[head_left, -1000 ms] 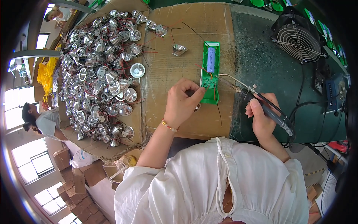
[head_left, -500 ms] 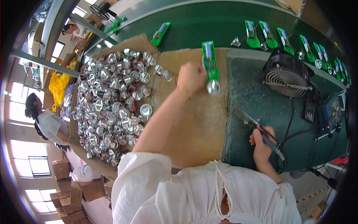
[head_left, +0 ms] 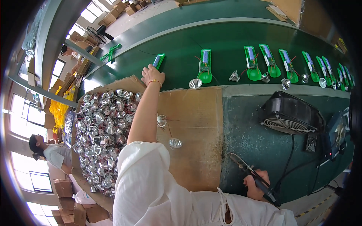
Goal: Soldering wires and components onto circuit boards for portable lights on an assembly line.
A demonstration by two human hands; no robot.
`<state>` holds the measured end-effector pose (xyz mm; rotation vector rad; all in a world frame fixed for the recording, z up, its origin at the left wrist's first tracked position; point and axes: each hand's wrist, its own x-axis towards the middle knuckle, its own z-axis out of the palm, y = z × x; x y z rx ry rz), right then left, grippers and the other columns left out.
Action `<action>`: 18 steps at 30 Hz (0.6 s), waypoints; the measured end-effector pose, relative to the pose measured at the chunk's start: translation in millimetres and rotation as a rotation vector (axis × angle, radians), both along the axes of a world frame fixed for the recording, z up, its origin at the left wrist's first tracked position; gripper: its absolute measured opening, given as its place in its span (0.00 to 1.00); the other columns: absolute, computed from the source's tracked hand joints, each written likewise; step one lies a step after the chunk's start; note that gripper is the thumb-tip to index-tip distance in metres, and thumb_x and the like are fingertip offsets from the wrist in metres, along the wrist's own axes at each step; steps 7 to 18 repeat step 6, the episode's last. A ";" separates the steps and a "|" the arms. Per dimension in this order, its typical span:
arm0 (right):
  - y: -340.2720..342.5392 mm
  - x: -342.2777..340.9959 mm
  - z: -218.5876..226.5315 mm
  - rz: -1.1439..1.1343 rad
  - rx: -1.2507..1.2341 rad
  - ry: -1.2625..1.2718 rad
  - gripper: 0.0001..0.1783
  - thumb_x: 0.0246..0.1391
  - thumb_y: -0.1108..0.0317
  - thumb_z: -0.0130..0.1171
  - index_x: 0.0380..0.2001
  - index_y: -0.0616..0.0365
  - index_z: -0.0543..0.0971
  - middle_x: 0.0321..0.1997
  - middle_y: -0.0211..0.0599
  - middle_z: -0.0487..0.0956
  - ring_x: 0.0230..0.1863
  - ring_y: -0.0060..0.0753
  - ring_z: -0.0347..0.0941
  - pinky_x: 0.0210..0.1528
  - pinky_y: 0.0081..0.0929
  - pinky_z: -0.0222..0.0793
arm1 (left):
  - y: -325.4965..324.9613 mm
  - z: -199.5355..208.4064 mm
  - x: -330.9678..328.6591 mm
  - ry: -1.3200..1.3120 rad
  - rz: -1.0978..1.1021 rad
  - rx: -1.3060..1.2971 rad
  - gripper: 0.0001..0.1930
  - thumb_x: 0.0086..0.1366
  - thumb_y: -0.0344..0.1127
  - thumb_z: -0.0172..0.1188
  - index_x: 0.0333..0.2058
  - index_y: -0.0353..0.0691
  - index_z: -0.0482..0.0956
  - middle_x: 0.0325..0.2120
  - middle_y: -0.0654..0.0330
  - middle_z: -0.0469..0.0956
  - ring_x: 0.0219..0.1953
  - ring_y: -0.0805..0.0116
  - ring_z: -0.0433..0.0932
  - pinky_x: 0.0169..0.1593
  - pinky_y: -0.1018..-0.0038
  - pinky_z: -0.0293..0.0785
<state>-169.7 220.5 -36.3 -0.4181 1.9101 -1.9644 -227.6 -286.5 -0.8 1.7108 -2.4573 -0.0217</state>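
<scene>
My left hand reaches to the far left with its fingers closed over the lower end of a green lamp housing, whose upper part stays visible. In my right hand is a soldering iron, held over the dark green mat with its tip toward the cardboard. Another green lamp housing lies beyond the cardboard sheet, with a battery and circuit board inside. At its lower end sits a silver reflector cup. Two loose reflector cups, one of them this wired cup, rest on the cardboard sheet.
A heap of silver reflector cups fills a cardboard tray on the left. Several green housings line the green belt to the right. A black fan and a blue soldering station stand on the right. Co-workers sit at far left.
My left hand has left the housing with its reflector, now on the green belt, and moved left to another housing. The view has tilted upward. My right hand still holds the soldering iron.
</scene>
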 end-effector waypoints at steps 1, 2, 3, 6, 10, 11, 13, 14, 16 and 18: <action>-0.7 0.2 -0.3 0.007 -0.031 0.019 0.09 0.49 0.72 0.55 0.31 0.63 0.65 0.20 0.38 0.73 0.17 0.21 0.68 0.19 0.16 0.65 | 6.0 -0.4 -1.9 0.022 -0.043 -0.057 0.34 0.47 0.43 0.60 0.54 0.42 0.60 0.56 0.53 0.58 0.59 0.55 0.56 0.55 0.56 0.57; -1.2 -0.6 -0.3 0.013 -0.032 0.015 0.09 0.49 0.72 0.55 0.31 0.63 0.65 0.20 0.38 0.73 0.17 0.21 0.68 0.19 0.16 0.65 | 15.9 1.8 -1.5 0.049 -0.155 -0.104 0.33 0.47 0.42 0.60 0.53 0.43 0.61 0.56 0.54 0.58 0.59 0.54 0.56 0.55 0.56 0.56; -1.3 -0.8 0.0 0.005 -0.043 0.001 0.11 0.49 0.71 0.55 0.31 0.63 0.66 0.20 0.38 0.73 0.17 0.21 0.68 0.18 0.15 0.65 | 28.8 5.2 0.8 0.104 -0.280 -0.123 0.33 0.47 0.42 0.59 0.53 0.43 0.61 0.56 0.54 0.57 0.58 0.55 0.57 0.54 0.55 0.56; -4.1 0.0 -0.6 -0.003 -0.054 -0.021 0.12 0.49 0.69 0.57 0.32 0.63 0.66 0.20 0.38 0.73 0.17 0.21 0.68 0.18 0.15 0.65 | 54.8 14.0 20.4 0.206 -0.529 -0.129 0.33 0.46 0.44 0.60 0.53 0.46 0.62 0.56 0.54 0.57 0.58 0.54 0.58 0.53 0.52 0.54; -4.1 0.0 -0.6 -0.003 -0.054 -0.021 0.12 0.49 0.69 0.57 0.32 0.63 0.66 0.20 0.38 0.73 0.17 0.21 0.68 0.18 0.15 0.65 | 54.8 14.0 20.4 0.206 -0.529 -0.129 0.33 0.46 0.44 0.60 0.53 0.46 0.62 0.56 0.54 0.57 0.58 0.54 0.58 0.53 0.52 0.54; -4.1 0.0 -0.6 -0.003 -0.054 -0.021 0.12 0.49 0.69 0.57 0.32 0.63 0.66 0.20 0.38 0.73 0.17 0.21 0.68 0.18 0.15 0.65 | 54.8 14.0 20.4 0.206 -0.529 -0.129 0.33 0.46 0.44 0.60 0.53 0.46 0.62 0.56 0.54 0.57 0.58 0.54 0.58 0.53 0.52 0.54; -4.1 0.0 -0.6 -0.003 -0.054 -0.021 0.12 0.49 0.69 0.57 0.32 0.63 0.66 0.20 0.38 0.73 0.17 0.21 0.68 0.18 0.15 0.65 | 54.8 14.0 20.4 0.206 -0.529 -0.129 0.33 0.46 0.44 0.60 0.53 0.46 0.62 0.56 0.54 0.57 0.58 0.54 0.58 0.53 0.52 0.54; -4.1 0.0 -0.6 -0.003 -0.054 -0.021 0.12 0.49 0.69 0.57 0.32 0.63 0.66 0.20 0.38 0.73 0.17 0.21 0.68 0.18 0.15 0.65 | 54.8 14.0 20.4 0.206 -0.529 -0.129 0.33 0.46 0.44 0.60 0.53 0.46 0.62 0.56 0.54 0.57 0.58 0.54 0.58 0.53 0.52 0.54; -4.1 0.0 -0.6 -0.003 -0.054 -0.021 0.12 0.49 0.69 0.57 0.32 0.63 0.66 0.20 0.38 0.73 0.17 0.21 0.68 0.18 0.15 0.65 | 54.8 14.0 20.4 0.206 -0.529 -0.129 0.33 0.46 0.44 0.60 0.53 0.46 0.62 0.56 0.54 0.57 0.58 0.54 0.58 0.53 0.52 0.54; -4.1 0.0 -0.6 -0.003 -0.054 -0.021 0.12 0.49 0.69 0.57 0.32 0.63 0.66 0.20 0.38 0.73 0.17 0.21 0.68 0.18 0.15 0.65 | 54.8 14.0 20.4 0.206 -0.529 -0.129 0.33 0.46 0.44 0.60 0.53 0.46 0.62 0.56 0.54 0.57 0.58 0.54 0.58 0.53 0.52 0.54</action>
